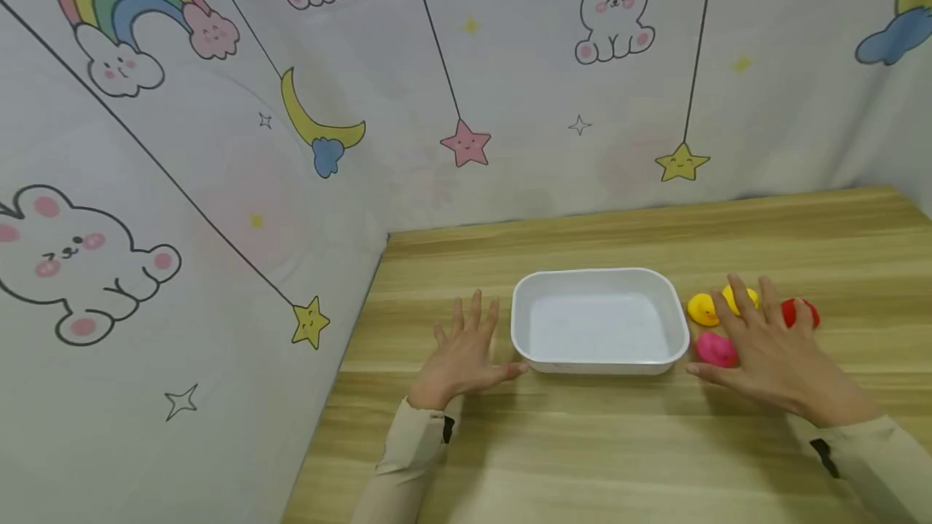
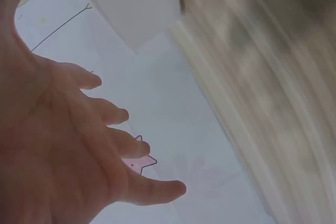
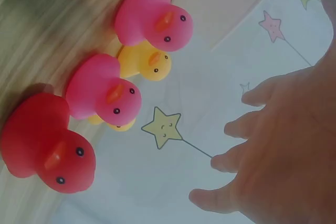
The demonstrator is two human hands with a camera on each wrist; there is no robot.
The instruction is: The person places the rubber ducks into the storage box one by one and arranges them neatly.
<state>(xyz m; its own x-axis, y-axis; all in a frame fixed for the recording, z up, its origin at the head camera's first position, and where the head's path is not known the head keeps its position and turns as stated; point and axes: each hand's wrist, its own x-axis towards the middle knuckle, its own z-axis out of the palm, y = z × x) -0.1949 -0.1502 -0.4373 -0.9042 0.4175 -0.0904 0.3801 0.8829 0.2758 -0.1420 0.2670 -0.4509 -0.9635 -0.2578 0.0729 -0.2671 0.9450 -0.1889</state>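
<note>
A white rectangular tray (image 1: 597, 366) stands on the table, with nothing visible inside. My left hand (image 1: 462, 358) hovers beside its left end, fingers spread and holding nothing. The tray's corner (image 2: 139, 3) also shows in the left wrist view, above the fingers. To the tray's right, my spread right hand (image 1: 775, 358) is over a group of rubber ducks and holds none. These include a yellow duck (image 1: 702, 310), a pink duck (image 1: 715, 349) and a red duck (image 1: 790, 313) partly covered by fingers. A second pink duck (image 3: 97, 85) appears in the right wrist view, hiding most of another yellow one.
The wood-grain table (image 1: 582, 443) ends at a white cloth (image 1: 524, 176) printed with rabbits, stars and moons. That cloth hangs along the back and the left side, close to the table's edges.
</note>
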